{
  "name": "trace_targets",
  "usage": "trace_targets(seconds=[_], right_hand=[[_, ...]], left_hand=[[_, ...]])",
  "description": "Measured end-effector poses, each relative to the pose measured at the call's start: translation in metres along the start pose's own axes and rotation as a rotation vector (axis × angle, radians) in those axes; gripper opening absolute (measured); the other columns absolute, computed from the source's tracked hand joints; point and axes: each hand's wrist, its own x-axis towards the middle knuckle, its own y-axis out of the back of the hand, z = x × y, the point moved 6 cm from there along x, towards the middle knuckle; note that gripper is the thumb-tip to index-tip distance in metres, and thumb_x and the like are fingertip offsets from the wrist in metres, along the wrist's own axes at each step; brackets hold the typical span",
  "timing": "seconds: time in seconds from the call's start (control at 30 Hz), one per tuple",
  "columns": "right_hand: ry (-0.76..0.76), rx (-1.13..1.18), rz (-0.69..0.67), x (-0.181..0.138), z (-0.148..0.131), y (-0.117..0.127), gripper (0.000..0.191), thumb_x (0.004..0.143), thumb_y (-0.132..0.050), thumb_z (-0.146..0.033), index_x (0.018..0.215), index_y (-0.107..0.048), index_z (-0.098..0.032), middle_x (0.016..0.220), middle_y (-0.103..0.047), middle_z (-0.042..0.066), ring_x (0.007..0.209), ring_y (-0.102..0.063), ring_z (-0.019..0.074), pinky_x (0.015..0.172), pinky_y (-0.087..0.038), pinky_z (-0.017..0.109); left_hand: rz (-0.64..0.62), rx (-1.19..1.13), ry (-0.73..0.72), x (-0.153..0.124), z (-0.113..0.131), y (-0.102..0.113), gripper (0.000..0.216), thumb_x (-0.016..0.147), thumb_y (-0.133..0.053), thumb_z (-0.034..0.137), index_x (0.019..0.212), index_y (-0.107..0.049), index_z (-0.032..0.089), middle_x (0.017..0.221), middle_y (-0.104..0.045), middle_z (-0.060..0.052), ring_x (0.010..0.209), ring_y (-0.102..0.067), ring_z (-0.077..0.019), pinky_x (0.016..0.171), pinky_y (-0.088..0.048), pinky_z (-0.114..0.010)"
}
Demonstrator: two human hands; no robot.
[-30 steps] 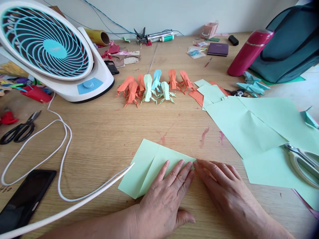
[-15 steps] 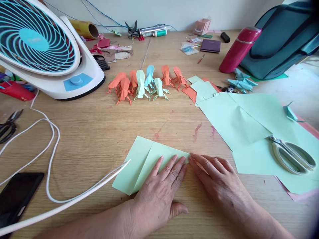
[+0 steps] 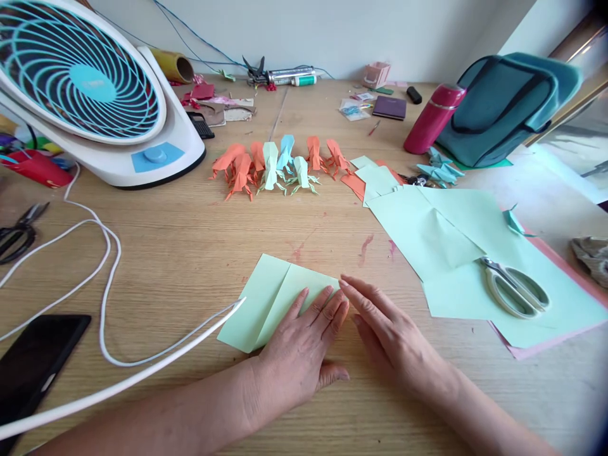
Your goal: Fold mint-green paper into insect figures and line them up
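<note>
A pale green sheet of paper (image 3: pixel 266 297) lies on the table in front of me, folded over, with a straight edge running slantwise across it. My left hand (image 3: pixel 304 342) rests flat on its right part, fingers spread, hiding much of that side. At the paper's upper right corner is my right hand (image 3: pixel 389 329), its fingers stretched out and the fingertips at or just over the edge. Whether they press on the paper I cannot tell. A white cable (image 3: pixel 190 350) passes over the paper's left part.
Folded orange, green and blue paper figures (image 3: pixel 270 168) stand farther back. To the right, scissors (image 3: pixel 515 288) lie on green sheets (image 3: pixel 456 301). A fan (image 3: pixel 156 155), black scissors (image 3: pixel 19 234) and a phone (image 3: pixel 42 361) are on the left; a pink bottle (image 3: pixel 434 119) and teal bag (image 3: pixel 498 114) stand back right.
My right hand has moved up and left along the paper's right edge, and its fingers are raised more. My left hand still lies on the paper. The camera view has shifted.
</note>
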Motion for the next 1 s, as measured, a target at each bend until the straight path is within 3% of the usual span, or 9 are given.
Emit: trace_targets(seconds=[0.23, 0.4, 0.7, 1.0], right_hand=[[0.134, 0.275, -0.191, 0.046, -0.004, -0.013, 0.047, 0.104, -0.035, -0.019, 0.151, -0.035, -0.020, 0.150, -0.046, 0.013, 0.136, -0.047, 0.0214, 0.111, -0.044, 0.039], [0.220, 0.387, -0.326, 0.073, 0.008, -0.028, 0.042, 0.105, -0.033, -0.026, 0.145, -0.045, -0.020, 0.140, -0.058, 0.010, 0.131, -0.053, 0.0200, 0.112, -0.043, 0.039], [0.321, 0.294, -0.354, 0.071, 0.006, -0.033, 0.049, 0.106, -0.028, -0.037, 0.149, -0.040, -0.016, 0.143, -0.056, 0.013, 0.134, -0.049, 0.0231, 0.115, -0.036, 0.046], [0.316, 0.264, -0.348, 0.070, 0.007, -0.034, 0.051, 0.106, -0.028, -0.038, 0.149, -0.039, -0.011, 0.140, -0.057, 0.017, 0.133, -0.050, 0.0231, 0.114, -0.038, 0.043]], left_hand=[[-0.037, -0.132, 0.031, 0.001, -0.002, 0.007, 0.072, 0.089, -0.052, 0.064, 0.140, -0.047, 0.013, 0.145, -0.053, -0.013, 0.139, -0.041, -0.0308, 0.120, -0.017, -0.050], [-0.016, -0.084, 0.011, 0.002, -0.001, 0.012, 0.076, 0.090, -0.051, 0.064, 0.142, -0.043, 0.009, 0.145, -0.053, -0.016, 0.139, -0.042, -0.0306, 0.119, -0.019, -0.046], [0.055, -0.087, 0.008, -0.001, 0.000, 0.012, 0.077, 0.091, -0.050, 0.063, 0.146, -0.037, 0.010, 0.145, -0.053, -0.015, 0.140, -0.040, -0.0297, 0.117, -0.023, -0.045], [0.024, -0.084, 0.131, -0.008, -0.013, 0.024, 0.070, 0.089, -0.055, 0.060, 0.136, -0.049, 0.009, 0.140, -0.056, -0.018, 0.134, -0.047, -0.0347, 0.116, -0.030, -0.048]])
